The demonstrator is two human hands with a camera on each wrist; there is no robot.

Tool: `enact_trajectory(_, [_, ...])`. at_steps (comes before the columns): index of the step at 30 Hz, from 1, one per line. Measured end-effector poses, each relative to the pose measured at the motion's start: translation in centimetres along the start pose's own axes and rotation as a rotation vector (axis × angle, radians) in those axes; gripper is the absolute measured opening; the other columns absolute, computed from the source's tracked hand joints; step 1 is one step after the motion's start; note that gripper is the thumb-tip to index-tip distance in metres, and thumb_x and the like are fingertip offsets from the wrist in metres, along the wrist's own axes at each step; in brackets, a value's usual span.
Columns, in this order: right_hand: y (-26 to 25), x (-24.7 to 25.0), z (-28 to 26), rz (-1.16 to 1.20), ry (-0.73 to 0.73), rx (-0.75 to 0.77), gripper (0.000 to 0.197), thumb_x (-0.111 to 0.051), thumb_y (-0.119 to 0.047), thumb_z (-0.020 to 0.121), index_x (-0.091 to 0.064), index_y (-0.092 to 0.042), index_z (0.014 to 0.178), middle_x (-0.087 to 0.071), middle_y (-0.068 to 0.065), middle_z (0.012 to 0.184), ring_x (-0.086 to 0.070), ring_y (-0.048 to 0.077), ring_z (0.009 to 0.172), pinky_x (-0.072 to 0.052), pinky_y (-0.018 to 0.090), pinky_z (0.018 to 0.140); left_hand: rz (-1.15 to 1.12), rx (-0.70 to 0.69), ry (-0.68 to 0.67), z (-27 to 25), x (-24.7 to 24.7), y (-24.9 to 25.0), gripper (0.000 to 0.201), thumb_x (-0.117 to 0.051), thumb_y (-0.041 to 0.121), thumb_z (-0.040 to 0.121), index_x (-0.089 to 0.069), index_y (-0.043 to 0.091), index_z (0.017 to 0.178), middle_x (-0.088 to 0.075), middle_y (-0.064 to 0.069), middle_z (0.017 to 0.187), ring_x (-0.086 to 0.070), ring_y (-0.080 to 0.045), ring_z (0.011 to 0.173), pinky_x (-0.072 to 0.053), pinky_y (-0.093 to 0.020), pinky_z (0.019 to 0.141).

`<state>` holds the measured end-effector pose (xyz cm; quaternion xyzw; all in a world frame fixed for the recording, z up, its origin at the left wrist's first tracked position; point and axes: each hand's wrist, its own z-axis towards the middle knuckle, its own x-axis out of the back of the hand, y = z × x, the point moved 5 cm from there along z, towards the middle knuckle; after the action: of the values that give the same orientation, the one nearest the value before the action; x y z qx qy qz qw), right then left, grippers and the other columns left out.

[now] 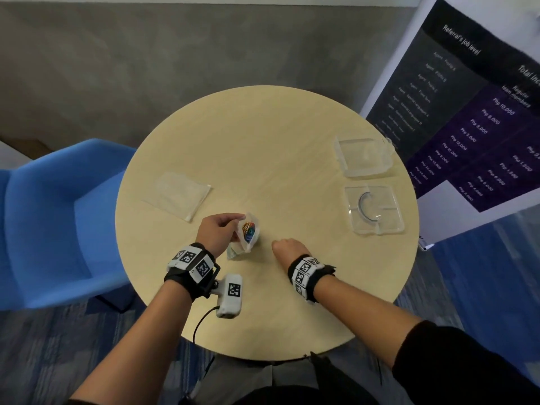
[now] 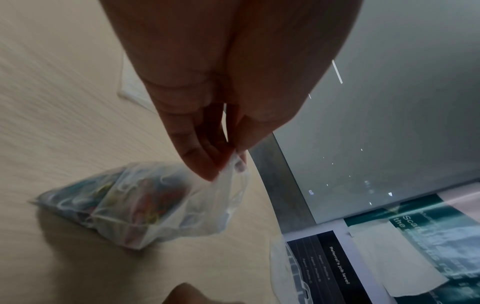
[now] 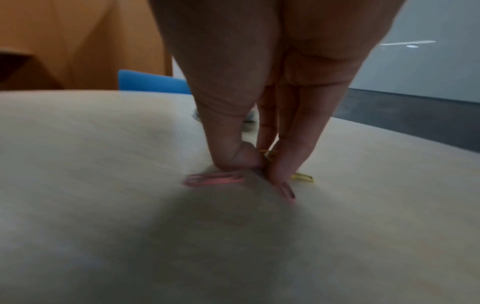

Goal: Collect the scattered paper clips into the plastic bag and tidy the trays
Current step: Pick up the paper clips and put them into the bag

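Head view: the right hand [image 1: 287, 248] hides its fingertips; the left hand [image 1: 217, 229] pinches the clear plastic bag [image 1: 247, 233] of coloured clips at table centre, trays [image 1: 374, 209] at three o'clock.

Left wrist: blurred bag [image 2: 135, 203], rim pinched.

Right wrist: fingers [image 3: 288, 152] pinch a yellow clip [image 3: 302, 177]; a pink clip [image 3: 215, 179] lies at nine o'clock.
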<state>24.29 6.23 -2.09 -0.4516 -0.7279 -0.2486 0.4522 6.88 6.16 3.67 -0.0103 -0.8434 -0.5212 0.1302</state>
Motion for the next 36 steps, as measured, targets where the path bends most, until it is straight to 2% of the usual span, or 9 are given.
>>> enact_trajectory(7, [6.9,3.2,2.3,0.157,-0.027,-0.218,0.019,-0.064,-0.014,0.086,-0.071,-0.004,0.101,-0.071,0.013,0.104,-0.066,0.028,0.097,-0.051,0.032,0.085,0.06,0.007,-0.01,0.4,0.6,-0.3,0.026,-0.054,0.01,0.092,-0.075,0.023,0.085,-0.073,-0.006,0.084,-0.067,-0.02,0.07,-0.06,-0.041,0.078])
enact_trajectory(10, [12.0,2.0,0.3,0.96,0.078,-0.543,0.01,-0.072,-0.018,0.077,-0.073,-0.008,0.078,-0.07,0.007,0.074,-0.063,0.017,0.064,-0.053,0.023,0.061,0.067,-0.004,-0.004,0.6,1.0,-0.5,0.026,-0.054,0.012,0.091,-0.076,0.025,0.085,-0.074,-0.008,0.084,-0.068,-0.023,0.072,-0.06,-0.044,0.079])
enact_trajectory(13, [13.3,-2.2,-1.7,1.868,0.005,-0.743,0.021,-0.042,0.002,0.087,-0.052,-0.005,0.07,-0.052,0.011,0.069,-0.047,0.014,0.047,-0.037,0.016,0.039,0.032,0.01,0.011,0.5,0.9,-0.4,0.026,-0.053,0.008,0.092,-0.076,0.02,0.088,-0.072,-0.009,0.083,-0.065,-0.021,0.068,-0.059,-0.041,0.078])
enact_trajectory(17, [12.2,-4.2,-3.4,2.271,-0.105,-0.698,0.011,-0.039,-0.005,0.075,-0.05,-0.006,0.073,-0.05,0.01,0.065,-0.041,0.017,0.052,-0.031,0.021,0.042,0.008,0.015,0.011,0.3,0.0,0.0,0.024,-0.052,0.006,0.093,-0.074,0.017,0.09,-0.067,-0.005,0.077,-0.063,-0.01,0.059,-0.057,-0.031,0.073])
enact_trajectory(21, [11.1,-4.2,-3.0,2.16,-0.119,-0.699,0.026,-0.062,-0.031,0.087,-0.055,-0.014,0.07,-0.041,-0.002,0.053,-0.035,0.01,0.044,-0.027,0.019,0.037,0.003,0.018,0.011,0.2,-0.7,0.2,0.023,-0.052,0.005,0.093,-0.074,0.013,0.093,-0.067,-0.006,0.082,-0.063,-0.011,0.064,-0.056,-0.025,0.067])
enact_trajectory(24, [12.1,-2.6,-2.8,1.547,0.104,-0.634,0.019,-0.075,-0.028,0.081,-0.069,-0.012,0.091,-0.051,-0.005,0.067,-0.046,0.006,0.056,-0.039,0.016,0.041,0.011,0.026,0.021,0.1,-0.7,0.1,0.025,-0.052,0.006,0.093,-0.074,0.018,0.088,-0.069,-0.009,0.086,-0.065,-0.018,0.069,-0.058,-0.034,0.075])
enact_trajectory(27, [12.0,-1.1,-1.8,1.071,0.248,-0.379,0.022,-0.078,-0.018,0.076,-0.075,-0.018,0.098,-0.06,0.001,0.103,-0.057,0.013,0.096,-0.058,0.026,0.073,0.011,0.041,0.031,-0.1,-0.5,0.0,0.029,-0.053,0.008,0.093,-0.073,0.025,0.082,-0.069,-0.005,0.083,-0.065,-0.019,0.068,-0.058,-0.038,0.08])
enact_trajectory(29, [11.0,-0.7,-1.0,0.741,0.182,-0.221,0.022,-0.074,-0.024,0.077,-0.074,-0.023,0.099,-0.063,-0.004,0.102,-0.056,0.01,0.094,-0.052,0.028,0.086,0.003,0.05,0.038,-0.2,-0.4,0.0,0.029,-0.053,0.007,0.092,-0.073,0.025,0.081,-0.069,-0.004,0.083,-0.065,-0.019,0.068,-0.058,-0.039,0.081])
enact_trajectory(36, [10.6,-1.8,0.3,0.646,0.074,-0.238,0.005,-0.07,-0.027,0.082,-0.07,-0.022,0.081,-0.066,-0.007,0.082,-0.062,0.012,0.082,-0.051,0.024,0.079,0.031,0.048,0.036,-0.7,0.0,0.0,0.025,-0.053,0.006,0.092,-0.074,0.018,0.089,-0.071,-0.01,0.092,-0.067,-0.026,0.079,-0.058,-0.044,0.085])
